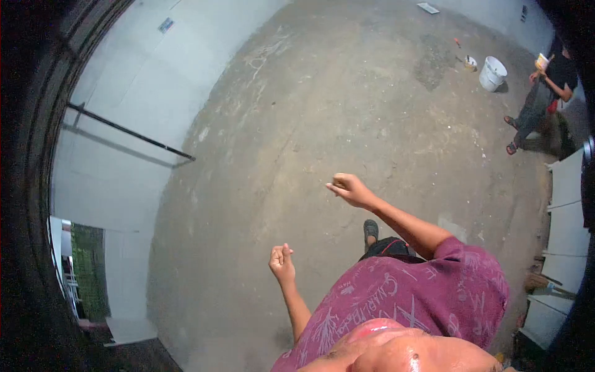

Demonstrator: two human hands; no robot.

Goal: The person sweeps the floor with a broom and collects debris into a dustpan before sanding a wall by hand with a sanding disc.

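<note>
My left hand (282,263) is raised left of my purple printed shirt (396,291), its fingers curled and the thumb up, with nothing visible in it. Further up and to the right, my right hand (350,190) is held out over the concrete floor, its fingers folded in and no object showing. Neither hand touches anything; the shirt and my dark shoe (370,228) are the nearest things to them.
At the upper right, a seated person (536,102) holds a small container beside a white bucket (493,74) and a smaller pot (470,63). A dark bar (130,131) runs along the left wall. White panels (567,232) line the right edge.
</note>
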